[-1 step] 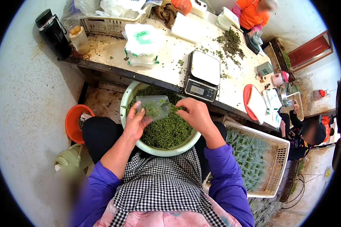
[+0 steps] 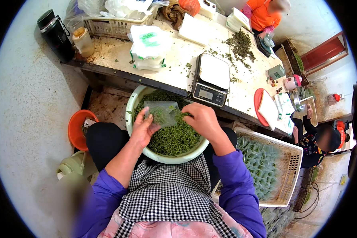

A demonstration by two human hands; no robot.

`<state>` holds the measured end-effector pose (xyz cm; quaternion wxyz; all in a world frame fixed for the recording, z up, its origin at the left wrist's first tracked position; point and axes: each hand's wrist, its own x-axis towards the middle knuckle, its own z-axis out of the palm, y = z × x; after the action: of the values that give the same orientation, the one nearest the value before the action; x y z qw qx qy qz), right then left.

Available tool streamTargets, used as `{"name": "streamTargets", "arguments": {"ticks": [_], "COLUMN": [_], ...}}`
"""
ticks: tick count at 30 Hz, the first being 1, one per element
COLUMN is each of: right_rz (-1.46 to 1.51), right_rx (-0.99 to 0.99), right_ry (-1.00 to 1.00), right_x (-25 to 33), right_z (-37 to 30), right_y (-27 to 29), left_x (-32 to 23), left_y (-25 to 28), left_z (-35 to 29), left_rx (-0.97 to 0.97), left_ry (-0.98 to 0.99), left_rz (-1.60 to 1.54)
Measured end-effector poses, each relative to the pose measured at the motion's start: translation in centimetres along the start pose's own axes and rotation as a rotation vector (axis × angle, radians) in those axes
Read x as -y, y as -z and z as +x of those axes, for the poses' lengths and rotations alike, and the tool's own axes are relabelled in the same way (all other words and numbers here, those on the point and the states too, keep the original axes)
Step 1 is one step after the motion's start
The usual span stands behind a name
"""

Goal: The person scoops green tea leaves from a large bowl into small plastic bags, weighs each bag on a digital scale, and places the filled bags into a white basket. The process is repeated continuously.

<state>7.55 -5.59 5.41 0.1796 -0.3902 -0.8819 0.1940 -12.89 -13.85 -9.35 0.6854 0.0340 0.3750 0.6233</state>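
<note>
A wide pale tub [image 2: 174,160] stands between my knees, filled with small round green berries [image 2: 172,141] that look like green peppercorns. Over it my left hand [image 2: 142,129] grips a clear plastic bag [image 2: 161,113] between thumb and fingers, with some green berries and sprigs inside. My right hand [image 2: 204,120] is at the bag's right end, fingers pinched around a small bunch of green sprigs [image 2: 182,116]. The bag's opening is partly hidden by the sprigs and my fingers.
A digital scale [image 2: 212,77] sits at the table edge beyond the tub, with a stack of flat bags [image 2: 148,47] to its left. At my right stands a crate [image 2: 295,158] of filled bags; an orange bucket [image 2: 77,129] is at my left. Two people work along the table.
My right hand has shifted slightly left, closer to the bag. The bag has tilted a little, still in my left hand.
</note>
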Motion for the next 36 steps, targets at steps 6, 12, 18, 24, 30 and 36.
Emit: {"name": "streamTargets", "arguments": {"ticks": [6, 12, 18, 24, 30, 36], "right_rz": [-0.073, 0.327, 0.197, 0.455, 0.996, 1.028], "right_rx": [-0.037, -0.23, 0.072, -0.347, -0.863, -0.763], "right_ry": [0.107, -0.153, -0.334, -0.458, -0.476, -0.616], "right_x": [2.5, 2.3, 0.5, -3.4, -9.2, -10.5], "right_z": [0.9, 0.0, 0.0, 0.9, 3.8, -0.9], "right_y": [-1.7, 0.1, -3.0, -1.3, 1.2, -1.2], "left_x": [0.4, -0.1, 1.0, 0.1, 1.2, 2.5], "left_y": [-0.8, -1.4, -1.6, -0.9, -0.8, -1.7], "left_z": [-0.7, -1.0, -1.5, -0.9, 0.0, 0.6], "left_rx": [0.106, 0.141, 0.216, 0.146, 0.089, 0.077], "left_ry": [0.1, 0.12, 0.223, 0.101, -0.006, -0.102], "left_rz": [-0.024, -0.129, -0.004, 0.039, 0.231, 0.703]}}
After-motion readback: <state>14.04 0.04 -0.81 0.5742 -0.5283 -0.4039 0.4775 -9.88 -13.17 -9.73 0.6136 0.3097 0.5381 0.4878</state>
